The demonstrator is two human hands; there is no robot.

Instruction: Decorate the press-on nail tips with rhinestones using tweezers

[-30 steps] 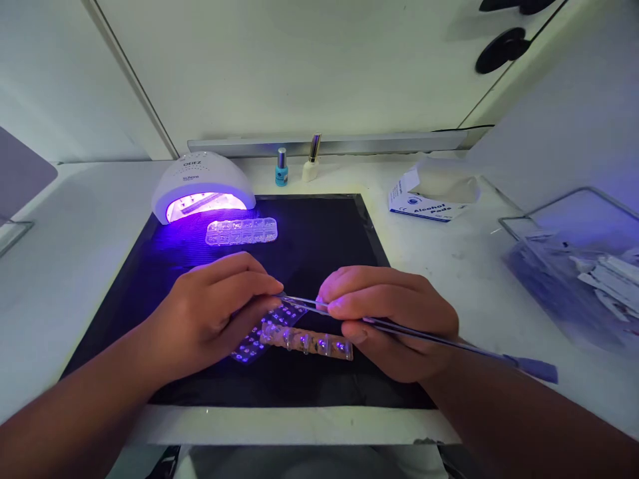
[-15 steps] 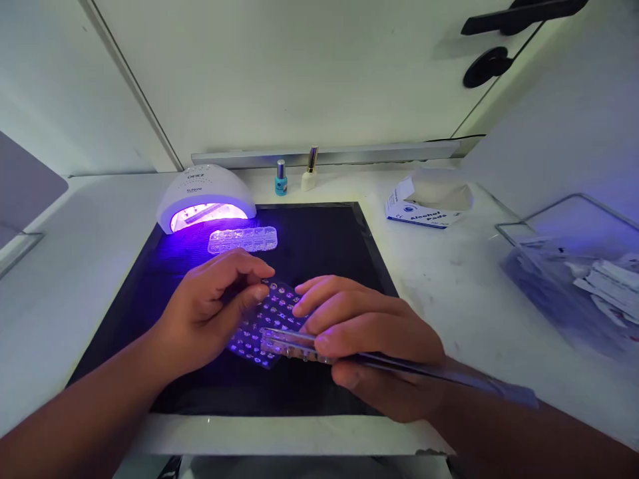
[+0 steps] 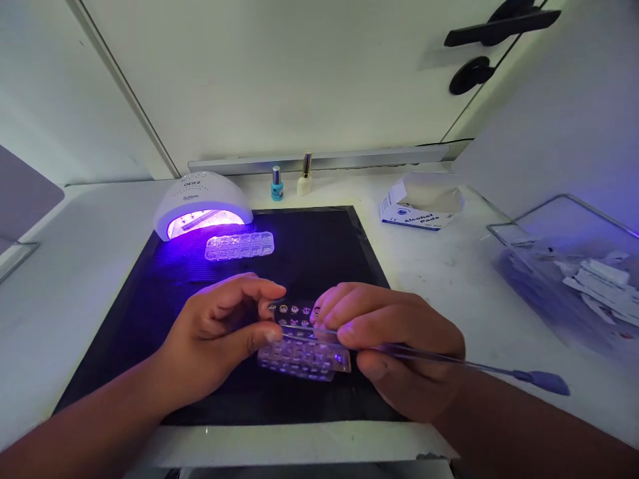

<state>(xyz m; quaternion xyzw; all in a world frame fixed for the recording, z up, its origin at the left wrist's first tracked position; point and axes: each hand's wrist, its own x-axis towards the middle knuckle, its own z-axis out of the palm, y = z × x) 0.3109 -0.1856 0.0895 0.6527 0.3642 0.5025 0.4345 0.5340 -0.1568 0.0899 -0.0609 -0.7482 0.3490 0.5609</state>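
My left hand (image 3: 219,326) pinches the left edge of a nail sticker sheet (image 3: 294,309) with rows of small printed designs. The sheet is tilted, and its lower part shows purple reflections. Closed around long thin metal tweezers (image 3: 439,357), my right hand (image 3: 399,339) is at the sheet's right side. The tweezers lie across the sheet, with their tips near my left thumb. Under the right fingers is a small clear plastic piece (image 3: 342,359), partly hidden; I cannot make out its kind.
A lit white nail lamp (image 3: 202,203) stands at the back left, with a clear compartment case (image 3: 239,246) before it on the black mat (image 3: 324,246). Blue (image 3: 276,185) and cream (image 3: 304,181) polish bottles stand behind. At right are an alcohol pads box (image 3: 422,206) and a wire basket (image 3: 564,199) holding packets.
My left hand has moved slightly right and down and now grips the sheet's edge. The sheet has been lifted and tilted. My right hand has shifted right with the tweezers.
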